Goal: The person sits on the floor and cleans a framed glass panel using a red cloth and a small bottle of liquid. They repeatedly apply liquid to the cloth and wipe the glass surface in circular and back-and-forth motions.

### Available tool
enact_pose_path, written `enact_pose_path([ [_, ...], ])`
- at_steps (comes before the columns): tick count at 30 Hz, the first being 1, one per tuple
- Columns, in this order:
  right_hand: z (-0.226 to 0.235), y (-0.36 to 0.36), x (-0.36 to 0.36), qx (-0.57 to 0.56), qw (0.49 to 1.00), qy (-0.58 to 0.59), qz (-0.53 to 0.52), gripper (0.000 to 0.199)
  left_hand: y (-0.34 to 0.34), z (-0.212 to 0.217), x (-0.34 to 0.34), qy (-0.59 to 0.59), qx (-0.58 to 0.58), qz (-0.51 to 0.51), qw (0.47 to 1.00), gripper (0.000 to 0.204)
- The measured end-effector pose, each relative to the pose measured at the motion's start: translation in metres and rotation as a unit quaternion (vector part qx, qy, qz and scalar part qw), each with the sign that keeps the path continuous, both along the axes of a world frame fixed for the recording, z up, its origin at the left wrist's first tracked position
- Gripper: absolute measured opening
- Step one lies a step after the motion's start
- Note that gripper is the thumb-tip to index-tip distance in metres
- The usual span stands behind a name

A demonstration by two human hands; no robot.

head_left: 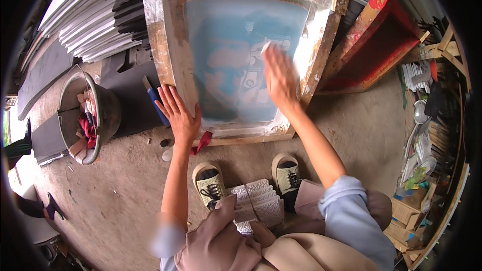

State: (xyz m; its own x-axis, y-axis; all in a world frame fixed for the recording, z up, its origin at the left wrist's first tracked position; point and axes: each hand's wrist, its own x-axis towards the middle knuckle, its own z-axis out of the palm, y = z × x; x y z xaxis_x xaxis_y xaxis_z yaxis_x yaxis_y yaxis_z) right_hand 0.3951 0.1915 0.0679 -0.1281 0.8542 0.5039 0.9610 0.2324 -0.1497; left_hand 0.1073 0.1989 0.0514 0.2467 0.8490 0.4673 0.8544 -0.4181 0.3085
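Observation:
A silk-screen frame (154, 45), wooden and smeared with white, lies tilted before me. Its mesh (221, 25) is coated blue, with paler shapes and fine markings in it. My left hand (179, 120) rests on the frame's lower left side, fingers stretched apart and holding nothing. Over the right half of the mesh is my right hand (281, 80), blurred by motion, its fingers together. A small whitish piece (266, 47) shows at its fingertips; its kind is too smeared to make out. By the left wrist, a dark red strip (202, 143) hangs at the frame's bottom edge.
A bucket (108, 115) with cloths in it stands at left, near a blue-handled tool (154, 99). A red-stained wooden frame (361, 55) leans at right. Folded white material (258, 203) lies between my shoes. Stacked sheets (93, 30) fill the back left; cluttered shelves (427, 140) line the right.

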Motion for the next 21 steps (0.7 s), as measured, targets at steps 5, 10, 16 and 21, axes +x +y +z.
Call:
enact_pose_path([
  [5, -0.023, -0.013, -0.029, -0.034, 0.999, 0.040, 0.001, 0.061, 0.000, -0.003, 0.004, -0.002, -0.004, -0.004, 1.000, 0.093],
  [10, 0.007, 0.014, -0.004, -0.032, 0.999, -0.022, 0.003, 0.060, 0.000, -0.003, 0.002, 0.002, -0.006, 0.001, 1.000, 0.092],
  [16, -0.001, 0.001, -0.018, -0.074, 0.991, -0.037, 0.100, 0.064, -0.002, -0.002, 0.003, 0.004, -0.015, -0.017, 1.000, 0.084],
  [21, 0.036, 0.040, 0.010, 0.005, 0.997, -0.078, 0.007, 0.062, -0.022, -0.017, -0.012, 0.012, -0.050, -0.030, 0.998, 0.082],
])
